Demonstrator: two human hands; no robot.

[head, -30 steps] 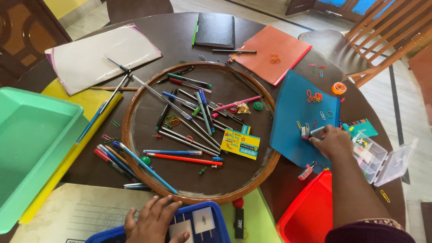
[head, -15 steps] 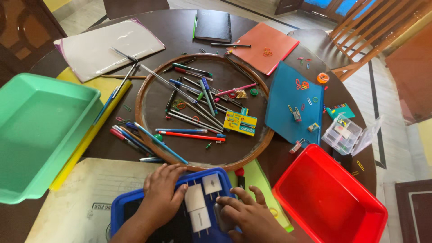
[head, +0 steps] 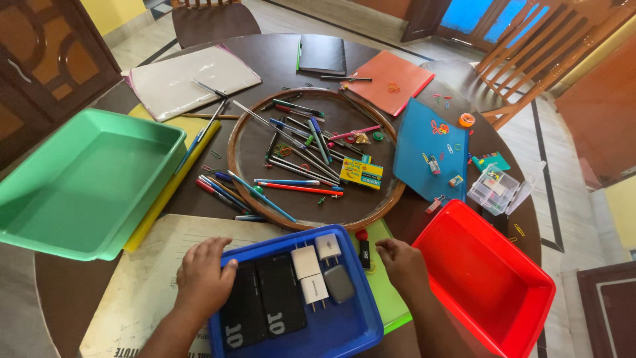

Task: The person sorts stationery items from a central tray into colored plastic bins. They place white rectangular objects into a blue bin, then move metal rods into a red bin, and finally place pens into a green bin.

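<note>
Down at the near edge of the round table (head: 278, 63) sits a blue tray (head: 344, 331), its lower corner cut off by the bottom of the view, so its full outline cannot be seen. Inside it lie two flat black slabs (head: 265, 306) side by side, three white plug adapters (head: 311, 273) and a small grey block (head: 338, 284) just beside them; the prongs are too small to make out clearly. The left hand (head: 202, 277) rests on the tray's left rim, fingers (head: 215, 250) curled loosely over the edge, with nothing else in its hold. The right hand (head: 402, 262) lies to the tray's right, on a light green sheet (head: 387, 298), fingers relaxed and slightly bent, empty as far as can be seen; whether it touches the tray's rim I cannot tell. Just beside its fingertips lies a small black stick with a red cap (head: 363, 248). Beneath the left forearm a cream paper folder (head: 142, 278) is partly hidden. A red tray (head: 483, 278) stands to the right, a green tray (head: 86, 185) to the left, partly cropped by the frame. Beyond the blue tray, a wooden hoop (head: 233, 169) rings a scatter of pens (head: 301, 149) and a yellow box (head: 362, 173). Farther right lie a blue folder (head: 417, 152) and a clear compartment case (head: 495, 189), its contents too small to identify.
</note>
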